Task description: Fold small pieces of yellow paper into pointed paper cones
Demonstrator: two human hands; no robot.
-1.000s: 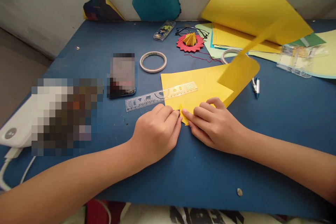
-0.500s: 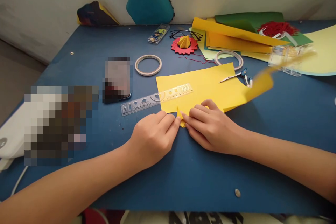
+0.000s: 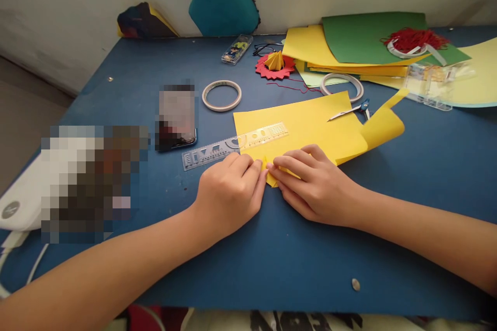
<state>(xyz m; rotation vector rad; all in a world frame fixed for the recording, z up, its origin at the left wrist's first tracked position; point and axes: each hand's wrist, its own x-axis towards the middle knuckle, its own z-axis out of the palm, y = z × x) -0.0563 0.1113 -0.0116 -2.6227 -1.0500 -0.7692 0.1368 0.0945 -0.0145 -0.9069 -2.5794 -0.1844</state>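
Observation:
My left hand [image 3: 231, 186] and my right hand [image 3: 318, 186] meet in front of me, fingers closed. Between their fingertips they pinch the folded end of a yellow paper strip [image 3: 382, 126]. Most of the fold is hidden; only small bits of yellow show. From my right hand the strip runs back to the right and curls up at its far end. Behind the hands lies a flat yellow sheet [image 3: 298, 114]. A clear stencil ruler [image 3: 209, 154] rests partly on its left side, and scissors [image 3: 347, 111] with blue handles lie over its right edge.
Two tape rolls [image 3: 204, 98] [image 3: 323, 85] lie farther back. A red paper ring with a yellow folded cone [image 3: 275, 62] sits near glasses. At back right are green paper [image 3: 361, 36], yellow sheets and red thread [image 3: 417, 40]. A phone [image 3: 176, 114] and blurred items stand left.
The strip's free end has dropped from a blurred upward swing and now curls lower at the right. The green paper at the back lies more exposed. Both hands keep their pinch.

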